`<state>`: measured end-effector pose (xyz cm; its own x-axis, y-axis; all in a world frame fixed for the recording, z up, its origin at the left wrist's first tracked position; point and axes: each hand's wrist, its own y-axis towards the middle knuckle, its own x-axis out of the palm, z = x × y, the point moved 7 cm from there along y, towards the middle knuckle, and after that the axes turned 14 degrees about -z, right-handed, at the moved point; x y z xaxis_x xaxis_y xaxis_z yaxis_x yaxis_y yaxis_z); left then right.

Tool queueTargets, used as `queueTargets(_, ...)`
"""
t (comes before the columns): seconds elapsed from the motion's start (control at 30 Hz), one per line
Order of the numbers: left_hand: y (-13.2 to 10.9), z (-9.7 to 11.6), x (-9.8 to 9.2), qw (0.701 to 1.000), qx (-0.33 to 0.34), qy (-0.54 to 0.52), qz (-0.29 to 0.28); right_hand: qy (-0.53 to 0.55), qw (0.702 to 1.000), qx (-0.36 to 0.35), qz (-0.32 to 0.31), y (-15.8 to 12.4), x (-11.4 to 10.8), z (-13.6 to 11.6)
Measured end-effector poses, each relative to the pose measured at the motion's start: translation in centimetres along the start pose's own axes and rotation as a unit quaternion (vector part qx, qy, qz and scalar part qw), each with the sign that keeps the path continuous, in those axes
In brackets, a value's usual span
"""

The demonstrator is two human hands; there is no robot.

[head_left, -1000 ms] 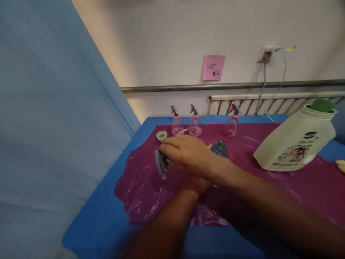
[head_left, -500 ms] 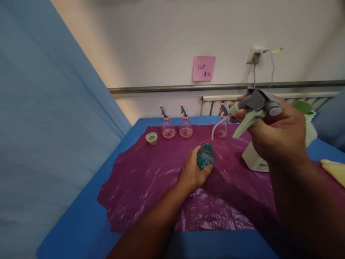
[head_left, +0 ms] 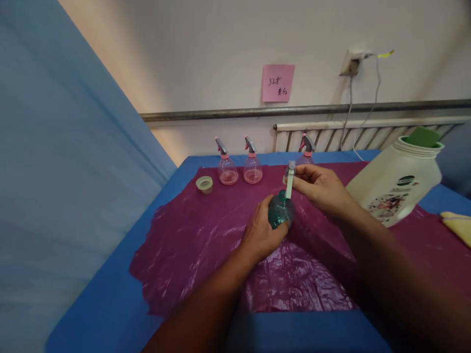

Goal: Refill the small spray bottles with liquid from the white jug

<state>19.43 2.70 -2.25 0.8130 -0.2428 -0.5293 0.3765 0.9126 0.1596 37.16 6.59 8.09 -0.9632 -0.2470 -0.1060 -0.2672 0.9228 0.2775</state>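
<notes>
My left hand (head_left: 262, 229) is wrapped round a small see-through green bottle (head_left: 278, 214) that stands on the purple plastic sheet (head_left: 191, 235). Just above the bottle's neck, my right hand (head_left: 317, 185) grips a spray head (head_left: 290, 179) with a pale green trigger. The trigger points down and toward me. The tube of the spray head is out of sight, and I cannot tell whether the head touches the neck.
Behind stand three spray bottles with pink collars: the left one (head_left: 228, 171), the middle one (head_left: 252, 170) and the right one (head_left: 306, 151), partly hidden. A small cup (head_left: 204, 184) sits at left. A large white jug (head_left: 393, 184) and yellow cloth (head_left: 457, 226) are at right.
My right hand has brought the spray head down and left, from the upper right to the neck of the green bottle. My left hand keeps its hold. The white jug shows more fully.
</notes>
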Motion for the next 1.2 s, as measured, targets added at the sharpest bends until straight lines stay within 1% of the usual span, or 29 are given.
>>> queueTargets(0.13,0.0,-0.1,0.1,1.0,0.006,0.002,-0.001,0.006,1.0,0.028,-0.007,-0.4,0.5,2.3)
queueTargets(0.3,0.0,-0.2,0.4,1.0,0.013,0.003,-0.003,0.003,0.999,0.033,-0.033,-1.0,1.0,3.5)
queueTargets(0.5,0.2,-0.6,0.6,1.0,0.019,-0.001,-0.004,-0.027,0.999,0.023,-0.029,-1.6,0.7,4.1)
queueTargets(0.7,0.3,-0.5,0.7,1.0,0.017,-0.008,-0.011,-0.057,0.997,0.011,-0.047,-1.9,0.4,4.7)
queueTargets(0.97,0.2,-0.1,0.6,1.0,0.005,-0.007,-0.015,-0.108,0.993,-0.001,-0.05,-2.1,0.5,3.9)
queueTargets(1.07,0.1,0.0,0.6,1.0,0.009,-0.008,-0.017,-0.122,0.991,-0.008,-0.047,-2.2,0.4,4.0)
queueTargets(1.2,0.0,0.1,0.5,1.0,0.017,-0.008,-0.013,-0.149,0.987,-0.024,-0.062,-2.4,0.5,4.2)
